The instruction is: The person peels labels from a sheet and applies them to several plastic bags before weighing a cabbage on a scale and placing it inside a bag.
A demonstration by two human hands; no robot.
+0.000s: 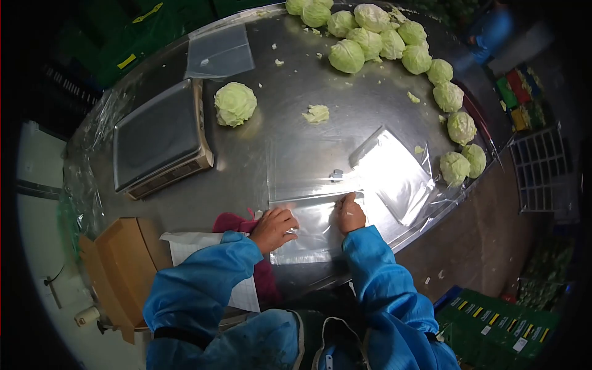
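Observation:
A clear plastic bag (311, 237) lies flat on the steel table, in front of my body. My right hand (351, 217) is closed on its upper right edge, thumb and finger together. On the other side, my left hand (275, 230) rests at the bag's left edge with curled fingers; a small pale bit shows at the fingertips, too small to name. Just beyond the bag sits a small metal piece (336, 176). A stack of clear bags (394, 179) lies to the right. Dark red cloth (266, 280) and white paper (243, 293) lie by my left forearm.
A weighing scale (157, 139) stands at left, with one cabbage (235, 104) beside it. Several cabbages (365, 43) line the far and right table edges. A loose leaf (317, 114) lies mid-table. An open cardboard box (120, 271) is at lower left, green crates (493, 327) at lower right.

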